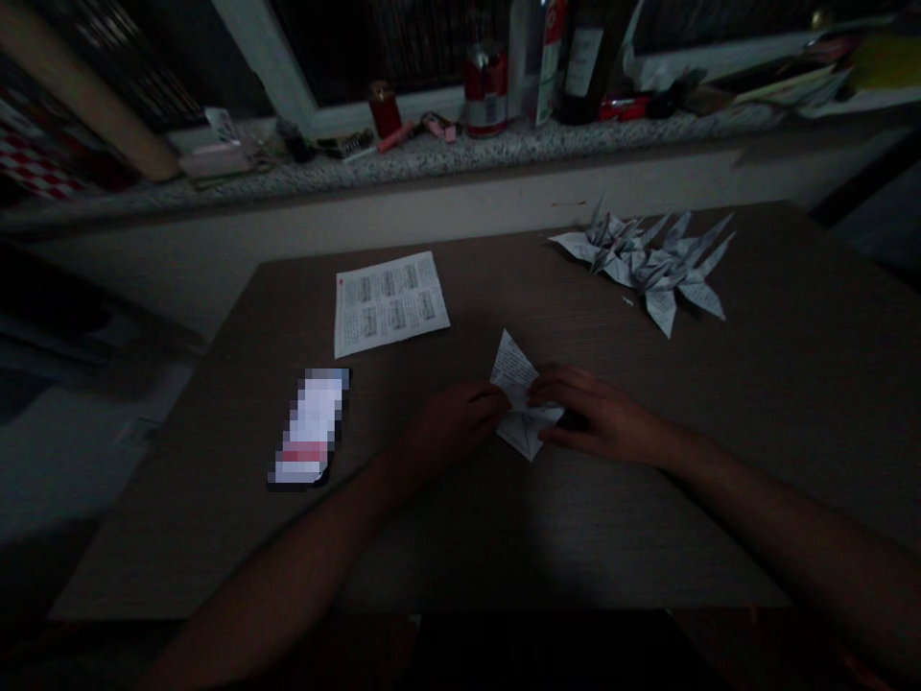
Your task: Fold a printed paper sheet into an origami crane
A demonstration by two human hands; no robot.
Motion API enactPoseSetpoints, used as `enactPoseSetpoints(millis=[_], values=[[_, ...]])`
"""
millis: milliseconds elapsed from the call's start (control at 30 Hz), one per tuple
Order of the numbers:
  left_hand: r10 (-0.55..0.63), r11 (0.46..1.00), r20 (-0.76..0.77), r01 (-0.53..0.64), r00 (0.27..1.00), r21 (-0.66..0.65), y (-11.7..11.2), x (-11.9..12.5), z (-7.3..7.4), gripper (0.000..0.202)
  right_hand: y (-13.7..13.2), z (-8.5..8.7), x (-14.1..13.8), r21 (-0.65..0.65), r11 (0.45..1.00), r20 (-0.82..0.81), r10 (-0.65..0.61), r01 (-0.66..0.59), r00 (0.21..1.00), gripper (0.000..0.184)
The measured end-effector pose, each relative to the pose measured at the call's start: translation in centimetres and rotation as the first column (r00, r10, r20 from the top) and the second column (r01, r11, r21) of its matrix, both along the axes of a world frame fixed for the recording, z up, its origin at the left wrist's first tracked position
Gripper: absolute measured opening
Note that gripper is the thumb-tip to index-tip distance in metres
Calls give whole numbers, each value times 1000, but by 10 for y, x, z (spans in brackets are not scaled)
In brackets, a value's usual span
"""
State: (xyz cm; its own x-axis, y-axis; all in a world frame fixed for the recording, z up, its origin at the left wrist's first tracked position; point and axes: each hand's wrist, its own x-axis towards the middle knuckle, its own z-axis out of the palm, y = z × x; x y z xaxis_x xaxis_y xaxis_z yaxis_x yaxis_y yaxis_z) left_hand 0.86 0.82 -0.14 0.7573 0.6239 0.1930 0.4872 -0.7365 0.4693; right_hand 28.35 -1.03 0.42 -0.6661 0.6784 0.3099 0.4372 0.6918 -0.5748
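A folded sheet of printed paper [514,369] lies on the table between my hands, with one pointed corner toward the window and creases across its near part. My left hand [460,417] has its fingertips closed on the paper's left edge. From the other side my right hand [601,413] grips the right edge, thumb near the lower corner and fingers over the top. Part of the paper is hidden beneath the fingers of both hands.
A flat printed sheet [392,302] lies at the back left of the table [446,537], with a lit phone [311,427] nearer me. Several folded paper cranes [648,254] cluster at the back right. Jars, a can [486,91] and a bottle [584,62] line the windowsill.
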Motion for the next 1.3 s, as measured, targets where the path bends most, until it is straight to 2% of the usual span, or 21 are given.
enactPoseSetpoints(millis=[100, 267, 400, 467, 733, 900, 1133, 1300], values=[[1, 1000, 3, -1, 1000, 20, 0, 1, -1, 22, 0, -4, -1, 91, 994, 61, -69, 63, 996, 43], [-5, 999, 24, 4, 1000, 47, -3, 2, -1, 20, 1, -14, -2, 158, 981, 153, -137, 113, 979, 43], [71, 995, -6, -70, 997, 76, -4, 2, 2, 39, 2, -18, -3, 165, 978, 148, -155, 130, 977, 44], [90, 993, -42, -86, 995, 86, -3, 3, 4, 42, 3, -19, -4, 167, 976, 137, -163, 140, 977, 41], [121, 990, -126, -111, 985, 85, 7, 13, 8, 16, 11, -9, -7, 100, 986, 96, -145, 136, 985, 30], [134, 990, -188, -123, 973, 67, 11, 19, 16, 13, 14, -2, -7, 113, 989, 152, -111, 94, 982, 28], [137, 989, -199, -123, 970, 82, 14, 20, 21, 13, 18, -7, -8, 128, 980, 194, -178, 155, 965, 30], [119, 993, -165, -113, 979, 41, 19, 21, 21, 8, 20, -6, -10, 116, 975, 171, -209, 191, 963, 28]])
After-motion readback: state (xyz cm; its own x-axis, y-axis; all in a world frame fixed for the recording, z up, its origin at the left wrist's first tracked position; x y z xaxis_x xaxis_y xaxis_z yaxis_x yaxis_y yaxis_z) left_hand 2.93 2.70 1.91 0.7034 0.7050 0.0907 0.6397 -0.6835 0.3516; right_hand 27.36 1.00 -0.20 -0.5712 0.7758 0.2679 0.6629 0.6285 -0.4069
